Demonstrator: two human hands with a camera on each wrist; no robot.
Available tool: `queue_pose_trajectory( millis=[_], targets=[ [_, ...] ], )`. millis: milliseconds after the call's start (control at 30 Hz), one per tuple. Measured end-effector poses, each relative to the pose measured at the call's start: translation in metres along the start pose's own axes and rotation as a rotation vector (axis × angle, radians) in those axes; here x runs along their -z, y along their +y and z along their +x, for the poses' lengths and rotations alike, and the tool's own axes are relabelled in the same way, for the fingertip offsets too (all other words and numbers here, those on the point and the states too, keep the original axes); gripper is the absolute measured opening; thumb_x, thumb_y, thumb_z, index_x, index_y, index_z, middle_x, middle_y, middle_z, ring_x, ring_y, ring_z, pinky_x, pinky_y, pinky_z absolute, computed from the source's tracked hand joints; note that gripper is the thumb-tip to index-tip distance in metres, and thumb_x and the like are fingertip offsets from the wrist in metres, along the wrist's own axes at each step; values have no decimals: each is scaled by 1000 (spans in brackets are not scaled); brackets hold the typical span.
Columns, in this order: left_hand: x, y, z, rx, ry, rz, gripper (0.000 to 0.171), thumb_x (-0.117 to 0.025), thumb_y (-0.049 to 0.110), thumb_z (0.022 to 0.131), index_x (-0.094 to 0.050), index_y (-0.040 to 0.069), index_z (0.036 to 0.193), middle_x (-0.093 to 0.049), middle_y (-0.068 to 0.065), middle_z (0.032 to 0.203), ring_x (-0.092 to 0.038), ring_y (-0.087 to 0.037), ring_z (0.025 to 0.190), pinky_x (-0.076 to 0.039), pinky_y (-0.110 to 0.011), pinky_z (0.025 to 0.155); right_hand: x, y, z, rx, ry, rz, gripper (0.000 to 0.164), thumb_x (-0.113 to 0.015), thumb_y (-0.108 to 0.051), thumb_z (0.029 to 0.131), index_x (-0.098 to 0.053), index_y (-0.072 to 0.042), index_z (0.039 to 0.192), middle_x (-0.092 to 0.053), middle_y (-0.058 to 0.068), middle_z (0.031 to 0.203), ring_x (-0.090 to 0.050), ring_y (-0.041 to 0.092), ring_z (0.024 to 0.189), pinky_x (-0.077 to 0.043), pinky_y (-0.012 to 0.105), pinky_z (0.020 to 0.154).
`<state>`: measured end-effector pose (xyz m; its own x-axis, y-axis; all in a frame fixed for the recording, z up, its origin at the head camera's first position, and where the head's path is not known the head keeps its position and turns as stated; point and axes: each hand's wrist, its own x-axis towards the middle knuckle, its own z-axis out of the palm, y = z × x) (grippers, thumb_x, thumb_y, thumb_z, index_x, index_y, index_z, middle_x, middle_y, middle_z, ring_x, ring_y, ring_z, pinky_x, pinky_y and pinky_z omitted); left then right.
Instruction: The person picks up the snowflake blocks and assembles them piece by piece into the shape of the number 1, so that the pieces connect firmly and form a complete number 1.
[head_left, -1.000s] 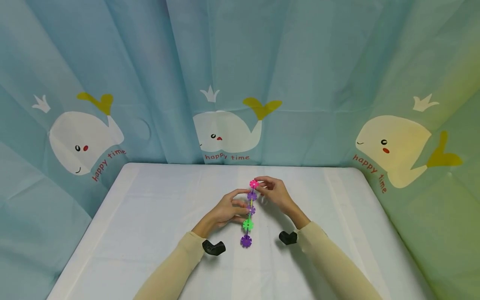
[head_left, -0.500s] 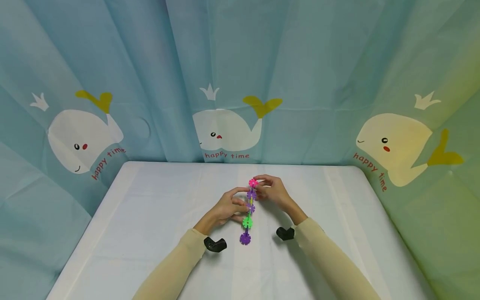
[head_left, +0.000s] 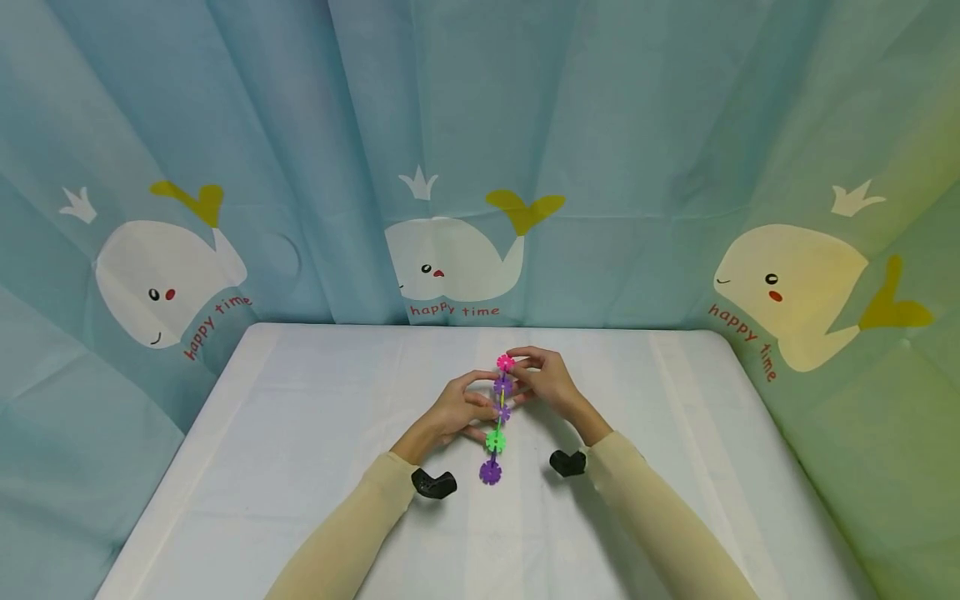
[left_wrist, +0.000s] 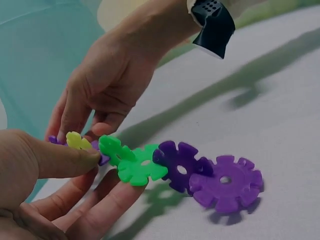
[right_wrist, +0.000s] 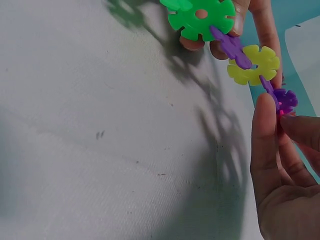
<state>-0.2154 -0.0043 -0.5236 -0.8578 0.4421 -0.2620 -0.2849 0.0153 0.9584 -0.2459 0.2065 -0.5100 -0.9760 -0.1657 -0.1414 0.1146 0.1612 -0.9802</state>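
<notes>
A chain of interlocking plastic snowflake discs stretches away from the person, in pink, purple, yellow and green. My left hand grips its middle from the left, the thumb over a purple disc beside the yellow disc. In the left wrist view, fingers lie under the green disc. Toward the near end, a dark purple disc joins the last purple disc, which is low over the cloth. At the far end, my right hand pinches the pink disc, mostly hidden by fingers in the right wrist view.
A white-covered table lies under both hands. Behind it hangs a blue curtain with printed whales. Black wrist cameras stick out from both cream sleeves. Shadows of hands and chain fall on the cloth.
Both hands and the chain have shifted slightly away from the person. My right hand has drawn a little to the left, with its grip on the pink disc kept.
</notes>
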Motion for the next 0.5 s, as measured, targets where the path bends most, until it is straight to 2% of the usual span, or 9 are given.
queue_pose_trajectory(
  millis=[167,500],
  targets=[
    [-1,1,4,-21,-7,26,62,-72,-9,89,-57,18,143,-72,-14,91,-73,-24,78,-59,-43,55,3,2,2,-14,-12,-10,36,-64,-4,101,-62,-3,137,-68,22,115,-73,24,78,-61,39,62],
    [2,-2,6,-11,2,49,61,-73,-8,89,-57,18,142,-71,-12,89,-73,-24,75,-59,-40,53,9,6,5,-57,-94,-26,49,-68,1,97,-58,-8,144,-64,20,122,-71,25,85,-61,37,64]
  ],
)
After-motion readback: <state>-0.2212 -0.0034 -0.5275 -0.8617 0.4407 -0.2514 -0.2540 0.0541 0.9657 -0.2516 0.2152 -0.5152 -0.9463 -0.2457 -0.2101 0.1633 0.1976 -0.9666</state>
